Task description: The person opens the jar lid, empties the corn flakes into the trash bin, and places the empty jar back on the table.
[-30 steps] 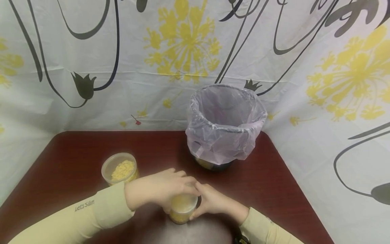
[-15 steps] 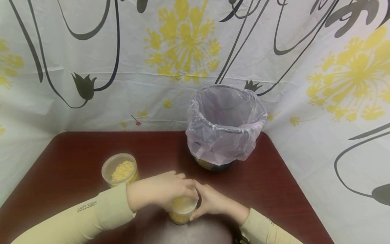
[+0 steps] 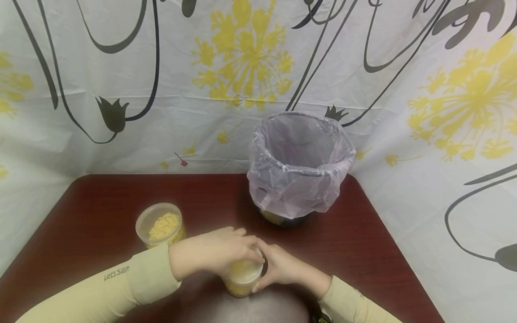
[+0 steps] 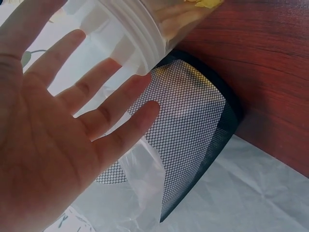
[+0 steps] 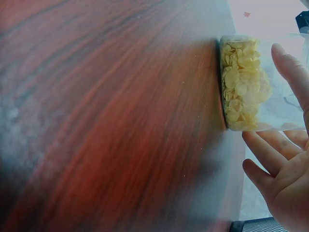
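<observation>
A clear plastic jar [image 3: 241, 287] stands on the table near the front, between both hands. Yellow flakes [image 5: 239, 89] fill its lower part, as the right wrist view shows. My left hand [image 3: 226, 251] reaches over the top and grips the translucent lid [image 4: 128, 38], fingertips along its ridged rim. From the right side my right hand [image 3: 278, 264] holds the jar's wall between thumb and fingers. Behind my left forearm sits a second clear tub [image 3: 178, 236], open on top, with similar yellow flakes inside. The left thumb is hidden in the left wrist view.
At the back right stands a dark mesh bin [image 4: 188, 104], lined with a pale translucent bag [image 3: 291, 193] folded over its rim. The reddish-brown table [image 3: 210, 193] is enclosed by a white flower-printed sheet [image 3: 169, 89].
My left hand and forearm have shifted slightly toward the right and front, still on the lid. The right hand keeps its hold, and the jar stays nearly in place.
</observation>
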`<action>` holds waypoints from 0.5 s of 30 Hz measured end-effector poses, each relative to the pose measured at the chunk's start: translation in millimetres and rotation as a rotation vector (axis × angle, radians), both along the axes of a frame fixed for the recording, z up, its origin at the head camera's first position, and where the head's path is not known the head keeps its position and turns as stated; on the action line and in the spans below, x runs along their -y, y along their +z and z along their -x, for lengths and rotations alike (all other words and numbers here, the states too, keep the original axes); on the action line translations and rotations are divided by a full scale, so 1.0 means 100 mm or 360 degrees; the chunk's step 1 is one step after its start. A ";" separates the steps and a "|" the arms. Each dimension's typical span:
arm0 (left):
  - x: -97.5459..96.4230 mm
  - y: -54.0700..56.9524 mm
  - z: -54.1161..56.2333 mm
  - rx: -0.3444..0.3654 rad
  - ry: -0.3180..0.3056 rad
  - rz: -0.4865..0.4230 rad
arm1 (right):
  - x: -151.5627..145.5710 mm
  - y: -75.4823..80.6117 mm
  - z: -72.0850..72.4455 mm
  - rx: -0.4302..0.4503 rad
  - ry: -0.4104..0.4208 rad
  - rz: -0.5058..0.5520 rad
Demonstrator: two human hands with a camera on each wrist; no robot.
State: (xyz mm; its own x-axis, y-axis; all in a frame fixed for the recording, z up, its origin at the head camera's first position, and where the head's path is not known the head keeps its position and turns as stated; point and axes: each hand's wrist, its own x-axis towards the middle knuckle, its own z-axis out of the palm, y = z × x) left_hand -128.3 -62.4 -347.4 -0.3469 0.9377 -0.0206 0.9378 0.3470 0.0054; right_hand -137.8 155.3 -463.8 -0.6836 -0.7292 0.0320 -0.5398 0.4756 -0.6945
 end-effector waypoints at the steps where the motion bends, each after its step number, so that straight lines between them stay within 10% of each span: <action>1: 0.00 0.00 0.00 -0.0006 0.0005 0.0005 | 0.00 0.00 0.00 -0.0005 0.0001 -0.0001; 15: -0.05 -0.03 -0.01 0.0040 0.0185 0.0087 | 0.01 0.00 0.00 -0.0023 -0.0017 -0.0016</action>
State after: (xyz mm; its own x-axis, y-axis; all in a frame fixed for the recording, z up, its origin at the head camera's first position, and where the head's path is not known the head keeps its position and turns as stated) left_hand -127.1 -57.7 -350.0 -0.4516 0.8886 -0.0806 0.8912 0.4536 0.0067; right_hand -138.1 154.5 -464.1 -0.6908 -0.7222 0.0344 -0.5445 0.4884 -0.6819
